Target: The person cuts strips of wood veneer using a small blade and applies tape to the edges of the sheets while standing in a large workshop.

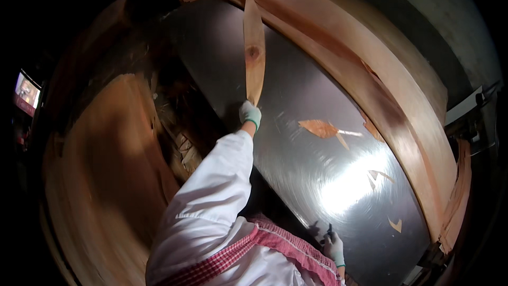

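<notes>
Extending forward from the gloved left hand [251, 112], a veneer strip [254, 74] is clasped at its near end and stretched across a shiny metal tabletop [291, 159]. By the right hand [333, 248], a small dark object [329, 229] is gripped near the tabletop's near edge. Veneer scraps [318, 128] are scattered on it, and long wood sheets [391, 93] are laid along its far side. Darkness is broken by a lit screen [27, 92] at far left. The strip, pale tan and pointed at its tip, is marked by a brown knot [253, 52].
</notes>
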